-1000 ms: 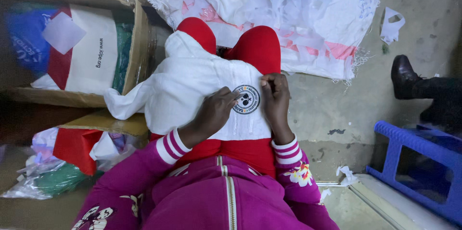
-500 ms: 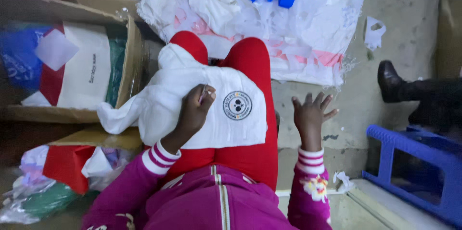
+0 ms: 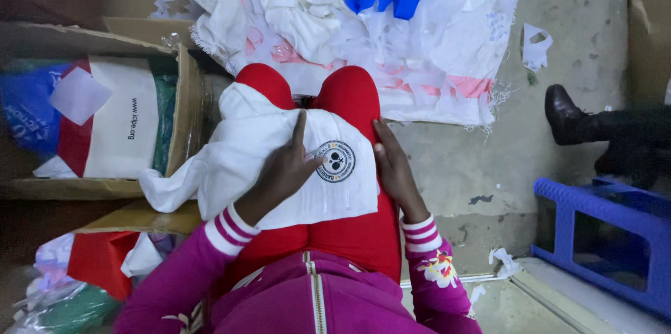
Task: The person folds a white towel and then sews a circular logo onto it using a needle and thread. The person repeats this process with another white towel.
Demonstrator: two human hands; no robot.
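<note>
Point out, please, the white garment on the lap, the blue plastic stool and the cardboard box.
white garment (image 3: 293, 166): head view, plain cloth beside its round emblem.
blue plastic stool (image 3: 601, 201): head view, top rail.
cardboard box (image 3: 187, 117): head view, right wall.

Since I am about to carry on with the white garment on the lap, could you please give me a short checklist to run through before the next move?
1. White garment lies on the lap: ok.
2. Round emblem faces up and is uncovered: ok.
3. Left hand flat on the cloth: ok.
4. Right hand at the garment's right edge: ok.
5. Cloth smoothed: not ok, the left side hangs bunched towards the cardboard box.
6. Underside of the garment: cannot tell.
</note>
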